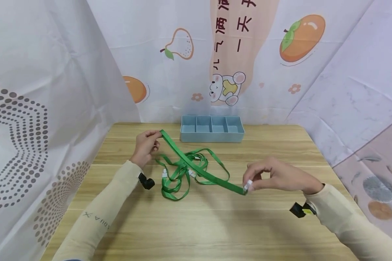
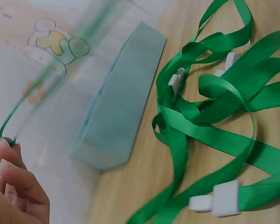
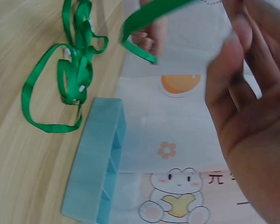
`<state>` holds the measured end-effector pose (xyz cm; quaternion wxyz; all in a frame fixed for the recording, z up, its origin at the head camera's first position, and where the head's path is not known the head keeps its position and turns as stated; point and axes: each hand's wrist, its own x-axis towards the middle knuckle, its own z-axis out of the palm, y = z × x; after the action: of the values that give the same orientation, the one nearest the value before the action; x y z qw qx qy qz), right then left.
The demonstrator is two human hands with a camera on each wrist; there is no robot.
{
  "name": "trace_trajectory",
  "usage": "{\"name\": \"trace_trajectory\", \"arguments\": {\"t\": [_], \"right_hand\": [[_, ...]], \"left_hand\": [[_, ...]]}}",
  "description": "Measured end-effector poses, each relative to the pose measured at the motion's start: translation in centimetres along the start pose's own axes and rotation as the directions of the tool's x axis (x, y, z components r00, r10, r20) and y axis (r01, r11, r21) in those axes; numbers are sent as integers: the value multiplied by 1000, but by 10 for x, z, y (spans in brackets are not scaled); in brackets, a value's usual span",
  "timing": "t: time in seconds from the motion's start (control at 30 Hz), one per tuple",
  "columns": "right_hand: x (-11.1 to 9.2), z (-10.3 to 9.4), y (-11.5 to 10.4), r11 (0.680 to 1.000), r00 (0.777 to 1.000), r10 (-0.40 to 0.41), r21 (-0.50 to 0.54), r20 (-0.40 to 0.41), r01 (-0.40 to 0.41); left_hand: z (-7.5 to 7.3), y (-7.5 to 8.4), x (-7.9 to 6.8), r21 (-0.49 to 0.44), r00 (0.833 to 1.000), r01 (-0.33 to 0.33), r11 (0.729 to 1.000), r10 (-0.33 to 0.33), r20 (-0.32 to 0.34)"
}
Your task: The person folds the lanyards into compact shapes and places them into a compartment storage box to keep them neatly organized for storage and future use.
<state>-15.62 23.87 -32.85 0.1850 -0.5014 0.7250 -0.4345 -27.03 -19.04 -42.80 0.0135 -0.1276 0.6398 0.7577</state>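
Note:
A green lanyard [image 1: 220, 181] is stretched slantwise above the wooden table between two hands. My left hand [image 1: 145, 145] pinches its far looped end between thumb and fingers. At the near end my right hand [image 1: 274, 176] pinches a white plastic clip [image 1: 248, 185]. Under the taut strap lies a tangled pile of green lanyards [image 1: 182, 169], with several white buckles among the loops. One white buckle [image 2: 226, 198] shows large in the left wrist view. Fingers of the right hand [image 3: 252, 93] hide the clip in the right wrist view.
A light blue box [image 1: 212, 137] with several compartments in a row stands at the back of the wooden table [image 1: 189, 228]. Behind it hangs a printed curtain [image 1: 143, 47]; more cloth [image 1: 68, 90] hangs on the left and right sides.

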Motion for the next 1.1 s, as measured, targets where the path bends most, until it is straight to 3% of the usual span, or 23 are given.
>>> {"name": "trace_trajectory", "arguments": {"t": [0.1,0.27,0.5,0.67,0.83,0.9,1.0,1.1], "right_hand": [[6,3,3,996,991,82,-38,-110,-87],[19,8,10,980,968,122,-129,-219,-152],[39,13,19,967,934,208,-82,-290,-240],[54,15,24,963,907,247,-16,-341,-268],[66,17,27,959,884,265,6,-386,-285],[71,18,27,957,874,273,16,-402,-291],[76,18,28,956,861,281,42,-423,-291],[81,18,30,958,851,275,49,-447,-284]], "left_hand": [[7,7,-8,99,996,-93,991,91,25],[29,16,-25,210,977,-207,956,191,91],[53,19,-46,301,957,-265,916,212,199],[69,19,-58,326,932,-324,888,241,270],[80,18,-67,334,903,-391,858,287,319],[84,19,-71,356,887,-432,829,319,335],[90,19,-78,370,850,-502,782,366,380],[94,19,-85,367,817,-547,752,385,428]]}}
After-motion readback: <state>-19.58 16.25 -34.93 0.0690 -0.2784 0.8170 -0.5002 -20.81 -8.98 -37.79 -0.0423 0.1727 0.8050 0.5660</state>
